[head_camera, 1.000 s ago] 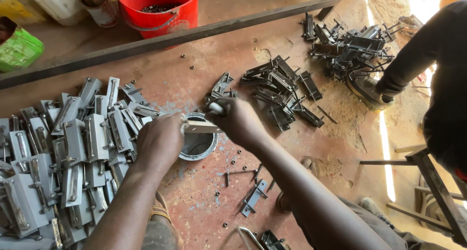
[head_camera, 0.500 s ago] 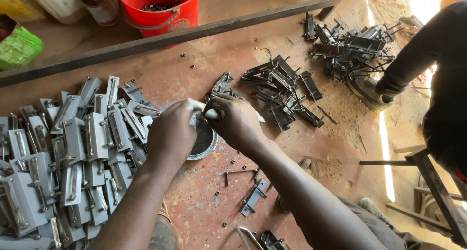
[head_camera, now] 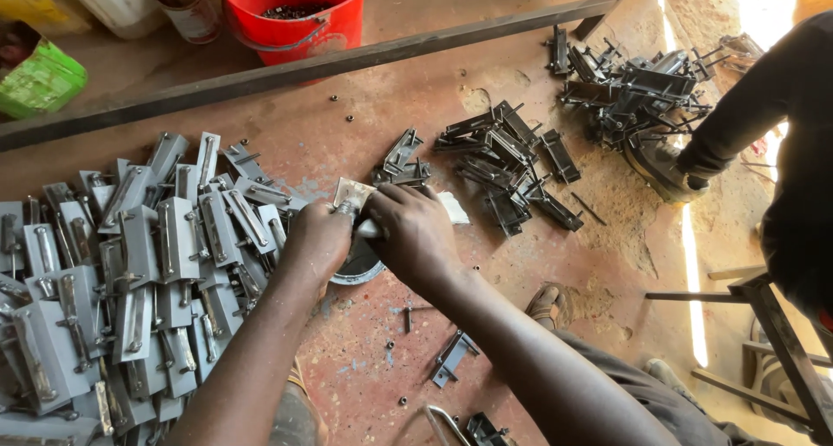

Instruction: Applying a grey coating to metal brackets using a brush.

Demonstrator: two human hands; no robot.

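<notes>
My left hand (head_camera: 317, 239) and my right hand (head_camera: 415, 232) meet over a small round tin (head_camera: 357, 271) on the reddish floor. Between them they hold a flat grey metal latch piece (head_camera: 351, 193), whose top edge sticks out above my left fingers. A pale handle or brush (head_camera: 371, 228) shows between the two hands, gripped by the right one. A large heap of grey metal door latches (head_camera: 130, 264) lies just left of my left hand.
Dark metal brackets lie in a pile (head_camera: 508, 164) to the right and another pile (head_camera: 629, 86) further back. A red bucket (head_camera: 295, 12) and a long steel bar (head_camera: 304, 68) sit at the back. Another person's arm (head_camera: 737, 125) reaches in at right. Loose bolts dot the floor.
My hands have closed together over the tin. The latch piece has moved from lying flat across the tin to being held up between my fingers.
</notes>
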